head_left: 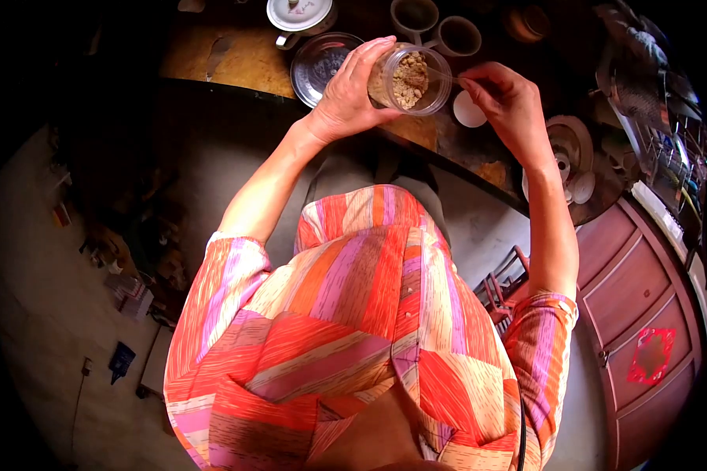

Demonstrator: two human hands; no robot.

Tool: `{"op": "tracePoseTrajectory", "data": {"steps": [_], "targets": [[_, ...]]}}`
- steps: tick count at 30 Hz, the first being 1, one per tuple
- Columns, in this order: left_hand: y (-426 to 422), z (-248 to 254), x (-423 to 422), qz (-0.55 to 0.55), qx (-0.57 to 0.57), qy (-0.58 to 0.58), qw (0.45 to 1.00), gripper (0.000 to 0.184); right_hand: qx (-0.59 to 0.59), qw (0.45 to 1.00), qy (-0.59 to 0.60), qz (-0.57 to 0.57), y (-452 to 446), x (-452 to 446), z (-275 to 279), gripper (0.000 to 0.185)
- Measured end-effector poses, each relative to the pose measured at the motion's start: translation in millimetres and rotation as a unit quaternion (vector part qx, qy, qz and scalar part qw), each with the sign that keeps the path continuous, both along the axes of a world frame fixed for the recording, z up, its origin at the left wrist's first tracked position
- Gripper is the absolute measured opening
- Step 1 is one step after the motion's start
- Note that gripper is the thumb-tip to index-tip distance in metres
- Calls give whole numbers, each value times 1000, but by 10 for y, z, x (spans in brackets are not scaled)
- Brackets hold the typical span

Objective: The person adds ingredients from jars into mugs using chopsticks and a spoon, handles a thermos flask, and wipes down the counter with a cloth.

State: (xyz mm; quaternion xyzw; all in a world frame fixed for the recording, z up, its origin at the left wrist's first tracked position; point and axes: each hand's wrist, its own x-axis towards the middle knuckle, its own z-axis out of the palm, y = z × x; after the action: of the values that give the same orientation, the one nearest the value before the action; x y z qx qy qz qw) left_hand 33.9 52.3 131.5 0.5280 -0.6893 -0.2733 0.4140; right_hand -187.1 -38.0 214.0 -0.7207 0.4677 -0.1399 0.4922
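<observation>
My left hand [352, 93] is wrapped round a clear jar [441, 100], tilted so that its mouth faces right. Inside lies a brown, crumbly food [410, 80]. Beside the jar's mouth, my right hand [504, 98] is closed in a pinch. A thin, pale strip seems to run from its fingertips into the jar, too faint to name. Just below those fingertips, a white round disc [469, 109] lies on the dark wooden table [247, 67]. Behind my left hand is a round metal plate or lid [310, 72], partly covered by the hand.
At the table's far side stand a white lidded enamel mug [300, 14] and two cups [458, 36]. Stacked dishes [567, 149] sit to the right, near a cluttered rack [672, 118]. A reddish wooden cabinet [632, 290] and a small red chair [504, 286] stand lower right.
</observation>
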Motion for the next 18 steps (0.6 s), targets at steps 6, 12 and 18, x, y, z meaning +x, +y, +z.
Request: {"op": "tracePoseTrajectory", "data": {"steps": [6,12,18], "targets": [[-7,-18,-21,-6,-3,4,1000,92,-75,992,11,102,-57,25,69,13],[3,-57,-35,-12,-4,7,1000,92,-53,983,49,166,-53,50,70,13],[37,-45,-15,-23,27,10,999,93,169,973,91,129,-121,27,-80,16]]}}
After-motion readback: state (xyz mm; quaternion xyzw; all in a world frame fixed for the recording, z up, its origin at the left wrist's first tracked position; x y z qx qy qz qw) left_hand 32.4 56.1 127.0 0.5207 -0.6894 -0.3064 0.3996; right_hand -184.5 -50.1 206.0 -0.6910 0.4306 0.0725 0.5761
